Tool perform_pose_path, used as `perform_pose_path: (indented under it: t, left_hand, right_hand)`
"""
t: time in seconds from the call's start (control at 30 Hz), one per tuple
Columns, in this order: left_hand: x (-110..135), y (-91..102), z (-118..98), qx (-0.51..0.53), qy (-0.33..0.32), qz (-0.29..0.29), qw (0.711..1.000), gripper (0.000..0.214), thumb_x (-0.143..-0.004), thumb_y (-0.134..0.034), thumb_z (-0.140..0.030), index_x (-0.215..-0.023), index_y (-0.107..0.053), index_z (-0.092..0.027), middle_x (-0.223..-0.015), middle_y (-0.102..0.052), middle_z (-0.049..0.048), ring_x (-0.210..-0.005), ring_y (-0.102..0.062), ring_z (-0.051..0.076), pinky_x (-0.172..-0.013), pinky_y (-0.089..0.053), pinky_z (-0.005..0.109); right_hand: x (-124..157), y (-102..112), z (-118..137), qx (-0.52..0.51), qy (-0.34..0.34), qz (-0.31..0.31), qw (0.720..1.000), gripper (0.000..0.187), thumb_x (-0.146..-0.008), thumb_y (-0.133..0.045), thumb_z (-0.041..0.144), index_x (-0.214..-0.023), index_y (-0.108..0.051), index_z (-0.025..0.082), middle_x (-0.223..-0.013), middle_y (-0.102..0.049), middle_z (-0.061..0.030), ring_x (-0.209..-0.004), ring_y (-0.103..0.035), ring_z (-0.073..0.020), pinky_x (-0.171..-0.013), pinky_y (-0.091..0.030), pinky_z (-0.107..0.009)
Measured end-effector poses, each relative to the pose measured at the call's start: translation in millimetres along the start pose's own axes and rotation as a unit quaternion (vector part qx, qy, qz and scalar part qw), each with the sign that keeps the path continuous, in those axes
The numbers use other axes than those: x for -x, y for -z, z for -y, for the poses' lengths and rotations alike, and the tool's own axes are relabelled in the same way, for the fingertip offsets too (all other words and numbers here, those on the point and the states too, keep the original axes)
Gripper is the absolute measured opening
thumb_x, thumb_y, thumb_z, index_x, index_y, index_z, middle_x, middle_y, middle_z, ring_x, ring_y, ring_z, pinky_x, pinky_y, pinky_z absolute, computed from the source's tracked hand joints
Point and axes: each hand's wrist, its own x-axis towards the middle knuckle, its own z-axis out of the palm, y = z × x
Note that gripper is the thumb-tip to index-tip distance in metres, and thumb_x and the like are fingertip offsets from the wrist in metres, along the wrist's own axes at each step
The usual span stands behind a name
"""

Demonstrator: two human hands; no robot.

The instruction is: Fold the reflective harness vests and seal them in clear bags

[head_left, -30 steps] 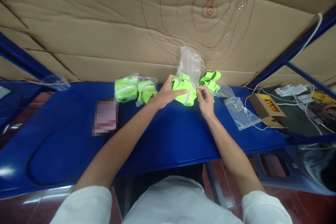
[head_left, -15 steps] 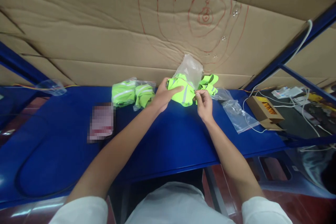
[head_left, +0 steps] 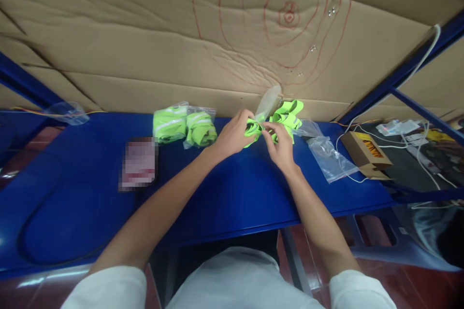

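My left hand [head_left: 235, 134] is wrapped around a folded bundle of neon yellow-green reflective strap [head_left: 253, 129], its layered edge turned up. At the bundle's right side, the fingertips of my right hand [head_left: 282, 146] grip its edge; exactly what lies between them is partly hidden. A translucent plastic bag [head_left: 268, 100] rises behind the bundle. Just beyond my right hand lies a loose pile of the same neon strap [head_left: 289, 112]. To the left of my hands are two bagged neon bundles, a larger one [head_left: 169, 124] and a smaller one [head_left: 201, 129].
Clear plastic bags [head_left: 328, 158] lie right of my hands on the blue table [head_left: 224, 198]. Farther right are an open cardboard box [head_left: 366, 149] and white cables. A pixelated item [head_left: 138, 163] lies at left. A cardboard wall [head_left: 145, 53] stands behind.
The bundle has been turned, hiding its silver-striped face and showing its folded layers. The bag behind it has narrowed and tilted right. My left hand has shifted right and closed further around the bundle.
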Motion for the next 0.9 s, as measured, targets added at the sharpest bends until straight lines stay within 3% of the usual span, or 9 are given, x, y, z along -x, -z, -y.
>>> perform_pose_path:
  t: [0.13, 0.27, 0.47, 0.63, 0.73, 0.9]
  left_hand:
    - [9, -5.5, -7, -0.077, -0.025, 0.052, 0.995, 0.065, -0.086, -0.068, -0.010, -0.143, -0.039, -0.021, -0.140, -0.060, 0.0160, -0.128, -0.062, 0.034, -0.098, -0.053, 0.041]
    - [13, -17.7, -6, -0.083, -0.009, 0.076, 0.994, 0.064, -0.088, -0.066, -0.008, -0.144, -0.039, -0.021, -0.140, -0.061, 0.0167, -0.127, -0.063, 0.034, -0.101, -0.053, 0.044]
    - [21, -44.2, 3, 0.015, 0.082, -0.012, 0.996, 0.046, -0.087, -0.079, -0.027, -0.122, -0.049, -0.023, -0.124, -0.068, 0.0108, -0.117, -0.069, 0.032, -0.100, -0.054, 0.044]
    - [29, -50.6, -5, -0.003, 0.053, -0.043, 0.998, 0.033, -0.093, -0.073, -0.026, -0.122, -0.059, -0.023, -0.148, -0.054, 0.0124, -0.127, -0.065, 0.029, -0.098, -0.056, 0.038]
    - [30, -51.4, -9, -0.022, 0.051, -0.030, 0.998, 0.026, -0.095, -0.070, -0.028, -0.120, -0.064, -0.024, -0.140, -0.059, 0.0093, -0.116, -0.069, 0.026, -0.091, -0.058, 0.034]
    - [23, -47.7, 1, -0.004, 0.029, -0.038, 0.999, 0.027, -0.095, -0.069, -0.026, -0.122, -0.068, -0.024, -0.131, -0.065, 0.0077, -0.118, -0.067, 0.025, -0.100, -0.055, 0.035]
  right_hand:
    - [4, -17, -6, -0.096, -0.088, 0.005, 0.992, 0.029, -0.093, -0.073, 0.047, -0.111, -0.069, 0.025, -0.104, -0.073, -0.0063, -0.095, -0.068, -0.0220, -0.089, -0.055, -0.040]
    - [3, -22, -22, -0.164, -0.170, 0.026, 0.971, 0.036, -0.082, -0.081, 0.055, -0.090, -0.068, 0.022, -0.086, -0.072, -0.0022, -0.081, -0.067, -0.0187, -0.077, -0.054, -0.035]
    - [-1, -23, -38, -0.206, -0.199, 0.003, 0.958, 0.047, -0.073, -0.086, 0.062, -0.092, -0.067, 0.023, -0.086, -0.072, -0.0013, -0.078, -0.066, -0.0171, -0.077, -0.057, -0.036]
    - [1, -25, -37, -0.205, -0.202, -0.028, 0.957, 0.049, -0.077, -0.079, 0.069, -0.090, -0.068, 0.023, -0.087, -0.074, -0.0034, -0.079, -0.068, -0.0189, -0.077, -0.058, -0.038]
    - [4, -23, -30, -0.187, -0.187, -0.030, 0.964, 0.045, -0.082, -0.077, 0.067, -0.089, -0.070, 0.024, -0.086, -0.074, -0.0028, -0.080, -0.068, -0.0191, -0.078, -0.056, -0.037]
    - [4, -20, -22, -0.176, -0.169, 0.000, 0.970, 0.048, -0.084, -0.073, 0.071, -0.091, -0.070, 0.023, -0.087, -0.074, -0.0026, -0.080, -0.067, -0.0191, -0.079, -0.055, -0.037]
